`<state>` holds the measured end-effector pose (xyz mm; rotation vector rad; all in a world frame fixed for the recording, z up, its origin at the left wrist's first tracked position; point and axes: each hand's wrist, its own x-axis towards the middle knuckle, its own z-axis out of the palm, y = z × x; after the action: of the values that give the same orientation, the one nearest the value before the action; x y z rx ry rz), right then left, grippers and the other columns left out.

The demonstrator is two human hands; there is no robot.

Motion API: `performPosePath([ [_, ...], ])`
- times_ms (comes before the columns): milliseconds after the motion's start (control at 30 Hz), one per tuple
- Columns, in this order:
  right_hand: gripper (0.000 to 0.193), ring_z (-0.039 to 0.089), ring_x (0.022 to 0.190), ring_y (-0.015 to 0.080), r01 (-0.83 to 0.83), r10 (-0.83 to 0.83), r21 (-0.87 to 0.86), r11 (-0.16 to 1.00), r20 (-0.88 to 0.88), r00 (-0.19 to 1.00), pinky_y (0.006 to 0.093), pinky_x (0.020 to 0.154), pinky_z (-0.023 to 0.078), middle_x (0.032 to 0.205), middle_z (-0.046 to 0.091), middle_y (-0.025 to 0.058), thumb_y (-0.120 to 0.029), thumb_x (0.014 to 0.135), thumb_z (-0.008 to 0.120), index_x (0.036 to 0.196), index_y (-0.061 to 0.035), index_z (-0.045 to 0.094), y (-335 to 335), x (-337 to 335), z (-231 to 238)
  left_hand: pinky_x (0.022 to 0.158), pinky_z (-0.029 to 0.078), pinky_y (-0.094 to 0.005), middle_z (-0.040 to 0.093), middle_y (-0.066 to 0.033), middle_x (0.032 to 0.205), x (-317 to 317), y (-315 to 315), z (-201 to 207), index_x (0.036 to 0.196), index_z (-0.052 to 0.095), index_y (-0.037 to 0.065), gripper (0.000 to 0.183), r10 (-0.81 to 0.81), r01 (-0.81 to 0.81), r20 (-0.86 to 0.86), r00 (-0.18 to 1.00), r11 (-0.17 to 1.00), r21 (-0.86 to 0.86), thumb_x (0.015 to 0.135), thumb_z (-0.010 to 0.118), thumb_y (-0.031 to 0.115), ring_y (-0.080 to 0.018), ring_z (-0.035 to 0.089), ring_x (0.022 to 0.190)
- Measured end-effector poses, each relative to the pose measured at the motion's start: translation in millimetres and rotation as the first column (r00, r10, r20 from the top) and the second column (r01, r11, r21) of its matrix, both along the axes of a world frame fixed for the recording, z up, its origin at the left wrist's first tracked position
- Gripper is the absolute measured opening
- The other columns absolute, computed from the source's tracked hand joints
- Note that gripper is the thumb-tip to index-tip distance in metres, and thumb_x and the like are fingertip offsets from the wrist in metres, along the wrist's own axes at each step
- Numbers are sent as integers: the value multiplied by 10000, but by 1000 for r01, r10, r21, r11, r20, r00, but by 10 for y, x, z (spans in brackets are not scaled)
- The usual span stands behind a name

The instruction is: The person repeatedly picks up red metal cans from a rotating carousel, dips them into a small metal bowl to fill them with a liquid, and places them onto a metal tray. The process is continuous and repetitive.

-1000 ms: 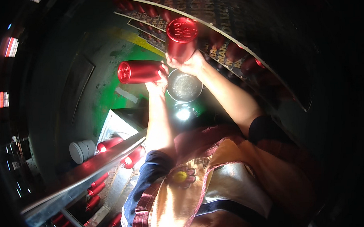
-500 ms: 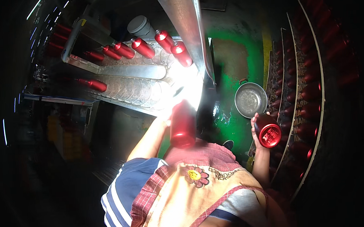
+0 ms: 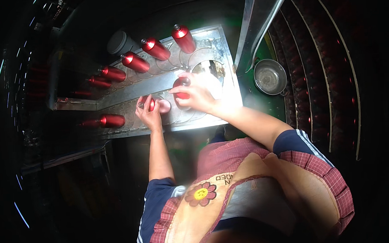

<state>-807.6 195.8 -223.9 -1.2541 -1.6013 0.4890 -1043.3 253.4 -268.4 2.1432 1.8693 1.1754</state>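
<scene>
Both my hands are over the metal conveyor [image 3: 185, 118], each gripping a glossy red bottle. My left hand [image 3: 152, 116] curls its fingers around the upper part of one red bottle [image 3: 146, 103], whose neck points up and left. To its right, my right hand [image 3: 196, 94] wraps a second red bottle [image 3: 181, 96] from above, its neck showing between the fingers. Both bottles appear to stand on or just over the near lane. Along the far lane stand several more red bottles [image 3: 155, 49], and another red bottle [image 3: 112, 120] is on the near lane at left.
A metal divider [image 3: 134, 87] runs between the lanes. Strong light whitens the conveyor's right end. A metal panel [image 3: 252, 27] rises beyond that corner. A round metal pan [image 3: 270, 77] sits right of it, beside dark racks of red bottles [image 3: 316, 81]. A lidded grey bucket [image 3: 120, 42] stands behind.
My left hand has brought its bottle from in front of me to the near lane. My right hand has swung its bottle from beside the rack to the conveyor. The view has shifted.
</scene>
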Motion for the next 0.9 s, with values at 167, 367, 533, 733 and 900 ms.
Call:
performPosePath([
  [167,381,354,1318,383,-42,107,-260,965,241,965,516,1031,417,1405,423,161,-252,728,751,1107,-279,734,247,-503,-398,1072,367,-494,399,-188,1490,59,-156,17,1143,733,215,374,-37,35,-18,999,994,-108,774,782,180,-388,409,1302],
  [367,371,297,1395,410,-148,149,-101,984,-5,989,505,1139,276,1483,381,203,-157,765,763,1125,-244,742,-355,334,-99,952,454,-415,636,-156,1208,609,-663,449,1052,702,3,179,-333,290,209,919,934,211,901,612,35,-290,570,1114],
  [533,306,534,1207,282,305,-305,6,952,40,951,396,1031,435,1324,549,124,-71,833,678,1119,-165,733,-1445,2387,452,710,507,-276,640,-112,1009,1819,-1042,293,1035,663,-69,176,-508,689,685,522,724,11,903,548,-52,-163,583,790],
  [733,366,498,1262,263,896,-953,339,288,196,233,399,997,489,1363,478,96,-84,861,684,1218,-164,666,-3612,5657,1765,649,517,-226,598,-97,1064,3961,-1288,784,1109,658,-36,223,-603,953,776,184,304,10,912,553,-45,-131,599,818],
  [900,494,365,1335,385,887,-740,426,-179,536,-407,564,1058,366,1411,444,162,-283,867,698,1344,-258,573,-4960,7994,2324,751,523,-247,539,-85,1251,6331,-1246,1788,1249,613,5,368,-793,971,601,102,210,111,885,581,-40,-156,584,1008],
])
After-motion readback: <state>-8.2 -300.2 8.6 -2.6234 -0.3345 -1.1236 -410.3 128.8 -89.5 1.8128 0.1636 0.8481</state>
